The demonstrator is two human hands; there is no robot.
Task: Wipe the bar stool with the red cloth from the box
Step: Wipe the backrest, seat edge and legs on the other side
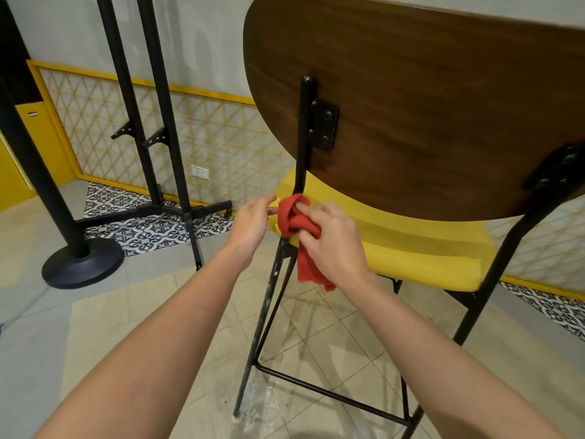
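Head view: the red cloth (296, 221) is wrapped round the bar stool's (427, 248) black rear post (302, 128) at seat level and gripped by the right hand (335, 245). The left hand (253, 221) is held beside it, fingers relaxed. Wiping is underway; a firm slide down the post is called for next.

Smooth dark wood on the bar stool (411, 106) back, with dull black metal legs. Soft red cloth (296, 223). Shiny tiled floor (316, 343).
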